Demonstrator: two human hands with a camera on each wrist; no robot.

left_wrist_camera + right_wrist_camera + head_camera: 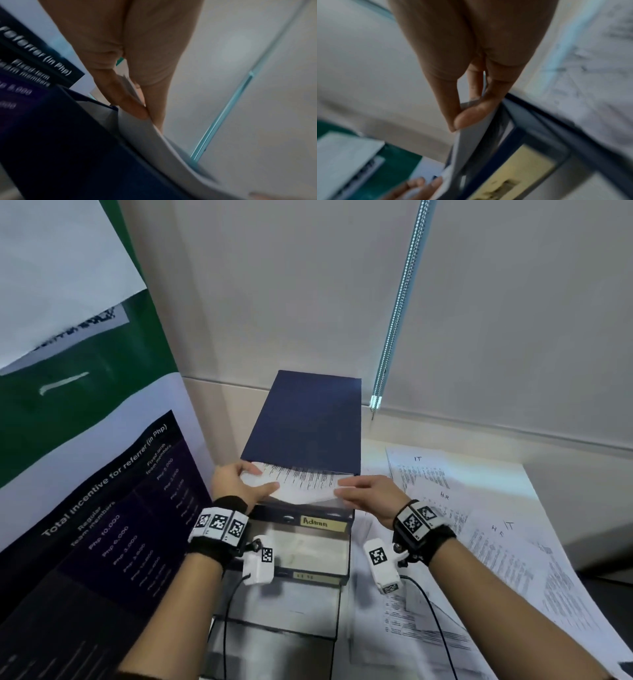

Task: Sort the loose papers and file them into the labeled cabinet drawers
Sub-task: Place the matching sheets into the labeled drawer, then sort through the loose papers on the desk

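Paper sheet [301,486] pinched at both edges by left hand [236,482] and right hand [371,494].

Pretty tight on the left: the poster [113,508] stands right against the cabinet [305,419], barely leaving room beside it. The top drawer slot is filled by the sheet [301,484] sticking out. On the right, loose papers [479,525] cover the bench [534,484]. The air above the cabinet looks open, with a blind cord [397,313] hanging behind.

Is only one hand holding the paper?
No, the left hand and the right hand each pinch an end of the paper above the drawer.
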